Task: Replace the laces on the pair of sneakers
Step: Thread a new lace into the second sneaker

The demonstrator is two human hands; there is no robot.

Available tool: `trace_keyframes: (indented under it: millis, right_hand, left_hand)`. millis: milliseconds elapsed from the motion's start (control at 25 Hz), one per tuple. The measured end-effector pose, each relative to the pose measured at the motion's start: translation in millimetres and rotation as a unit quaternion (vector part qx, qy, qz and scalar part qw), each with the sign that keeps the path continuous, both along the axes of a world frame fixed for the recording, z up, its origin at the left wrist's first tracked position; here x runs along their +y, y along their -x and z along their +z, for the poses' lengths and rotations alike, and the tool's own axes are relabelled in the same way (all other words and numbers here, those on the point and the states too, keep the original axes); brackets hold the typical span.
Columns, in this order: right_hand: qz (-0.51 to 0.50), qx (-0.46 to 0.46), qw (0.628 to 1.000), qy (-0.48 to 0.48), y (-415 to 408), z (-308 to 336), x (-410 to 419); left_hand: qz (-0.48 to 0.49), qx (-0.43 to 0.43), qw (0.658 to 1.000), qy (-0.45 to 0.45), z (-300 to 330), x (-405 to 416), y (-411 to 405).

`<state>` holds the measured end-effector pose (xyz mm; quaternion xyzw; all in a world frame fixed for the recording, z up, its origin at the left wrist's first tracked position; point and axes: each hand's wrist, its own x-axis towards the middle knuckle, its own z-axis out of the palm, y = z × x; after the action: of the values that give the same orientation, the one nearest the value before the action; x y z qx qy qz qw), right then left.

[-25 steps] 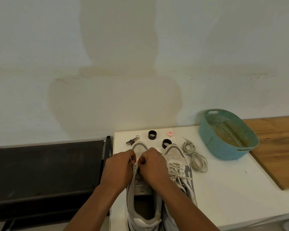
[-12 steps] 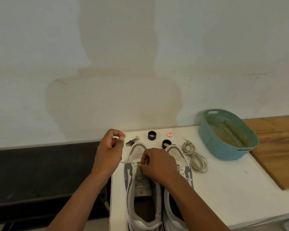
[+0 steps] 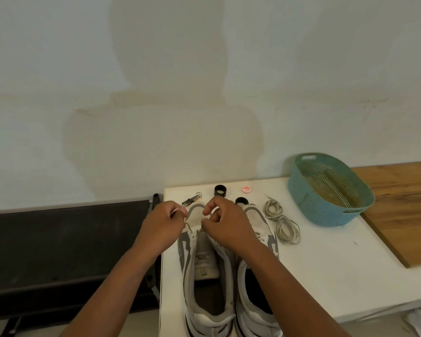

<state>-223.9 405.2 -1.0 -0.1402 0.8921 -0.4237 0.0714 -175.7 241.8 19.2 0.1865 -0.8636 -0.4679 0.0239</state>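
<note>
— While both hands are working over the left sneaker (image 3: pixel 199 261), how many shoes are sitting on the white desk (image 3: pixel 326 263)?

— Two, side by side and touching, toes pointing toward the wall. The right sneaker (image 3: pixel 255 288) is lying just beside the left one, partly under the right forearm.

— And what are the hands doing?

— The left hand (image 3: pixel 161 229) is curling its fingers and pinching one end of the white lace (image 3: pixel 189 227) up beside the toe. The right hand (image 3: pixel 226 224) is curling too, pinching the other end of that lace above the toe. The lace is running through the lowest eyelets of the left sneaker.

— What else is lying there, counted?

— One loose coil of beige laces (image 3: pixel 281 223) is lying just right of the right sneaker. Two black rings are standing near the toes: the far black ring (image 3: pixel 220 190) and the near black ring (image 3: pixel 241 201). One small red-and-white disc (image 3: pixel 245 189), one small metal tool with a key ring (image 3: pixel 192 199), and one teal perforated basket (image 3: pixel 326 190) are sitting at the back.

— And the room?

— A pale stained wall (image 3: pixel 204 93) is standing behind the desk; a wooden board (image 3: pixel 404 210) is adjoining on the right, and a dark rack (image 3: pixel 66 244) is standing on the left.
</note>
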Motion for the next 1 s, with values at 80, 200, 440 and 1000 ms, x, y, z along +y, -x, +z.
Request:
trace_keyframes:
  millis: [80, 200, 440, 1000]
  right_hand:
    - [-0.017, -0.008, 0.997, 0.070, 2.5, 4.1, 1.7]
    - [-0.034, -0.021, 0.990, 0.137, 4.8, 9.0, 3.6]
    - [-0.022, -0.033, 0.976, 0.214, 6.8, 12.9, 3.3]
    - [-0.019, -0.042, 0.981, 0.189, 8.7, 7.6, 2.9]
  left_hand:
    - [0.003, 0.035, 0.989, -0.146, 10.9, 4.7, -1.6]
    - [-0.028, 0.136, 0.912, -0.385, 28.9, 4.8, -5.2]
    - [-0.028, -0.005, 0.989, 0.147, 2.6, -8.5, -3.3]
    - [-0.066, 0.225, 0.924, -0.301, 39.0, 2.5, -11.3]
